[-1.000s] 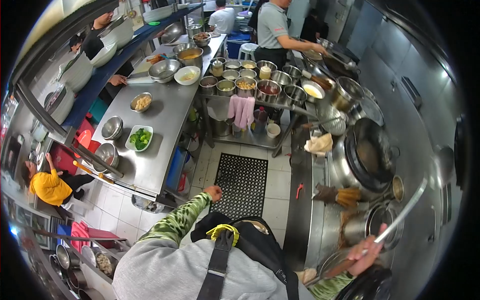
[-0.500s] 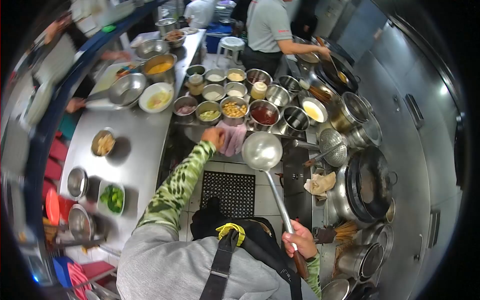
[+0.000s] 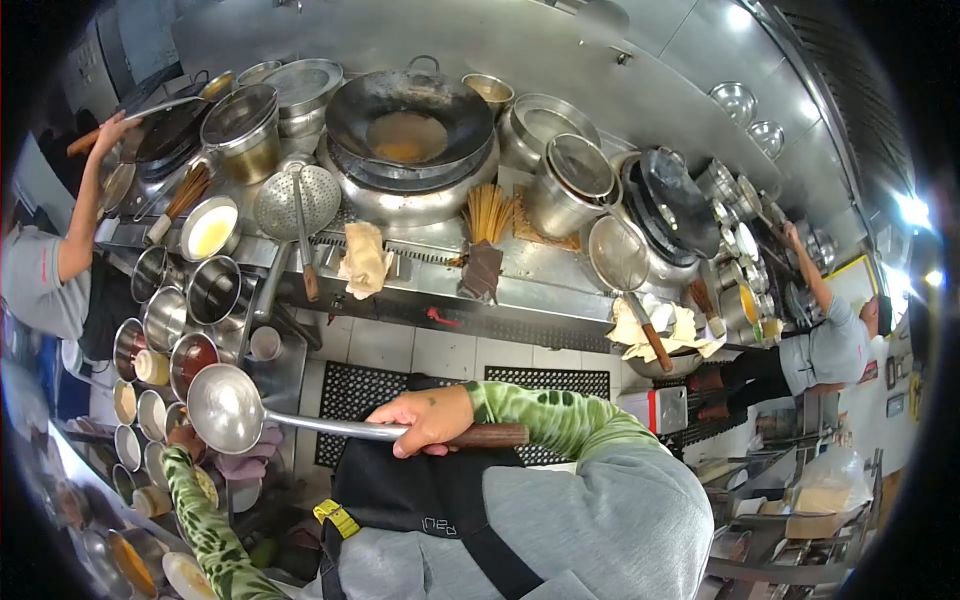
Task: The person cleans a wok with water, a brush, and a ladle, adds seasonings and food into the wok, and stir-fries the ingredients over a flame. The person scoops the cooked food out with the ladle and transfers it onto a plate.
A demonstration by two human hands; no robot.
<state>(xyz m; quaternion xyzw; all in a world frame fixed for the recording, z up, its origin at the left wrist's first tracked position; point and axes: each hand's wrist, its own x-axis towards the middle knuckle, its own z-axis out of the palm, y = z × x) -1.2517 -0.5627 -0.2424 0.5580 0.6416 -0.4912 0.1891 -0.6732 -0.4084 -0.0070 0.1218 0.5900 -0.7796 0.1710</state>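
My right hand (image 3: pixel 428 418) is closed around the long handle of a large steel ladle (image 3: pixel 226 408). The ladle lies across in front of my body, bowl to the left and wooden handle end to the right. My left hand (image 3: pixel 186 440) reaches among the metal seasoning pots at the left, beside the ladle's bowl; its fingers are too small and partly hidden to read. Close to it sit a pot of red sauce (image 3: pixel 193 362) and a pinkish cloth (image 3: pixel 240 458). Ahead, a black wok (image 3: pixel 465 100) rests on the stove with a little brownish liquid in it.
A perforated skimmer (image 3: pixel 325 205), a folded cloth (image 3: pixel 366 260) and a bamboo brush (image 3: pixel 487 215) line the stove's front. A wire strainer (image 3: pixel 619 252) sits farther right. Co-workers stand at the left (image 3: pixel 45 275) and right (image 3: pixel 825 350). Black mats (image 3: pixel 350 400) cover the floor.
My view has turned right from the seasoning pots to the stove and wok. The ladle, still in my right hand, has gone from upright to nearly level across my body.
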